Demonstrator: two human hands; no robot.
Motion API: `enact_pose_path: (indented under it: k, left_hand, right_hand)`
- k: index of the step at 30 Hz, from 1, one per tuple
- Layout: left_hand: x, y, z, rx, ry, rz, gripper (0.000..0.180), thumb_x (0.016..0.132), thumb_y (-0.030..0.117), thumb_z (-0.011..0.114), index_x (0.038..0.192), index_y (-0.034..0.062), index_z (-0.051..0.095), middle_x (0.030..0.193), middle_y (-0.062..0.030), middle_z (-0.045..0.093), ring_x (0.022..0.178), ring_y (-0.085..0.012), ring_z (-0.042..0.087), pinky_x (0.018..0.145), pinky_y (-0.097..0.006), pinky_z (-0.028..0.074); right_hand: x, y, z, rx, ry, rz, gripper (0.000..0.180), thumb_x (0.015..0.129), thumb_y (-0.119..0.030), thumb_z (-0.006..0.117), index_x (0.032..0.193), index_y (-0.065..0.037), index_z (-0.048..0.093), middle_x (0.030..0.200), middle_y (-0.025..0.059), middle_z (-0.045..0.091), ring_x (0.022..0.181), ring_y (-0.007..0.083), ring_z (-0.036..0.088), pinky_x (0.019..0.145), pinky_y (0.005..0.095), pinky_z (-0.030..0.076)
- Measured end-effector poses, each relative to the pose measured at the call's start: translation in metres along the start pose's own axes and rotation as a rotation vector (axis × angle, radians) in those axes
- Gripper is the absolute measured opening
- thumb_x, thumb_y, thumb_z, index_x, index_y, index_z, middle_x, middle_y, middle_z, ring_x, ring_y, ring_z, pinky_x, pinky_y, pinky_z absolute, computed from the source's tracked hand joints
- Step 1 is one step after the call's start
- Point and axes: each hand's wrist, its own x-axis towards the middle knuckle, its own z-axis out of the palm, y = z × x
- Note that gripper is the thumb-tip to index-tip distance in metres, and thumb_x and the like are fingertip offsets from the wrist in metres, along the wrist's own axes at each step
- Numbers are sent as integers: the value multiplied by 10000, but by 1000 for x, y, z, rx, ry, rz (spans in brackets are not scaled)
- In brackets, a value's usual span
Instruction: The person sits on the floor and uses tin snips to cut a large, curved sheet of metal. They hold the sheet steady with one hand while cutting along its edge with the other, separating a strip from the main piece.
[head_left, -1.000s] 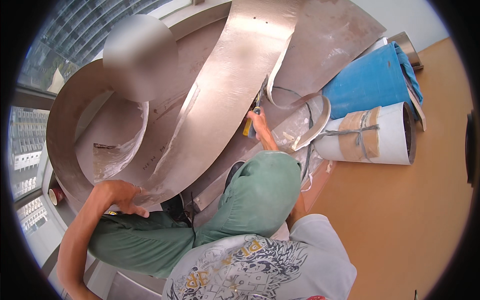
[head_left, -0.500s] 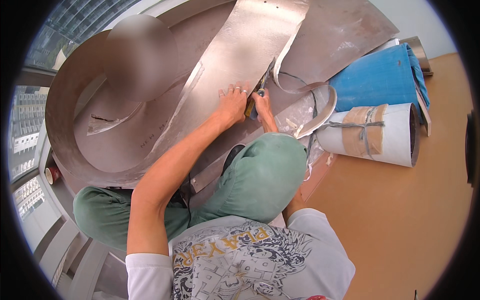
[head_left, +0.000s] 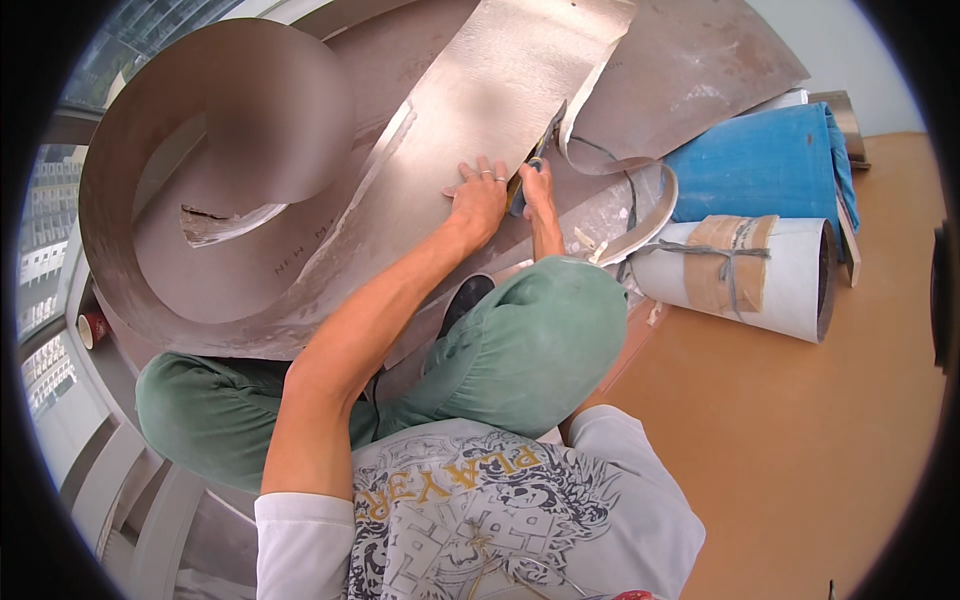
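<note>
My left hand (head_left: 478,205) lies flat on a long, shiny grey-brown sheet (head_left: 480,80), fingers spread and a ring on one of them. Close beside it, my right hand (head_left: 539,200) is closed round the handles of a pair of shears (head_left: 551,132). Their dark blades point away from me along the sheet's right edge. From that edge a narrow strip (head_left: 660,210) curls off to the right and bends back toward my knee. How far apart the blades are is too small to tell. The sheet's near part sweeps left into a big loose coil (head_left: 120,230).
Right of the strip lie a tied white roll (head_left: 660,275) with a brown paper band and a blue wrapped bundle (head_left: 750,150). My bent green-trousered knees (head_left: 530,340) are close under my arms. A red cup (head_left: 93,330) stands by the window at left.
Both hands and the shears have shifted slightly away from me and along the sheet's edge. The view has moved a little too. My left hand stays on the sheet.
</note>
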Motion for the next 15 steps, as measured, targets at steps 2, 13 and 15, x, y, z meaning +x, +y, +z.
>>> enact_pose_path:
  k: [2,13,15]
  left_hand:
    - [1,1,-2,3,-4,25,610,932,93,494,1485,-18,264,1507,-288,309,1290,-507,436,787,-549,588]
    - [6,-10,-26,-133,-200,5,657,931,79,517,1513,7,221,1547,-263,247,1324,-510,393,843,-574,561]
    - [7,0,-29,-153,-184,39,663,929,77,522,1515,12,219,1550,-263,239,1328,-507,390,848,-580,556]
  right_hand:
    - [9,11,-3,-3,38,-54,634,854,-258,591,1380,43,403,1218,254,568,1094,339,581,920,400,464]
    - [8,15,4,-149,178,-194,443,873,-229,629,1223,11,500,1019,143,620,903,225,585,794,363,480]
    - [22,18,-18,-171,206,-138,505,873,-239,562,1302,14,481,1110,215,620,1004,309,606,867,401,471]
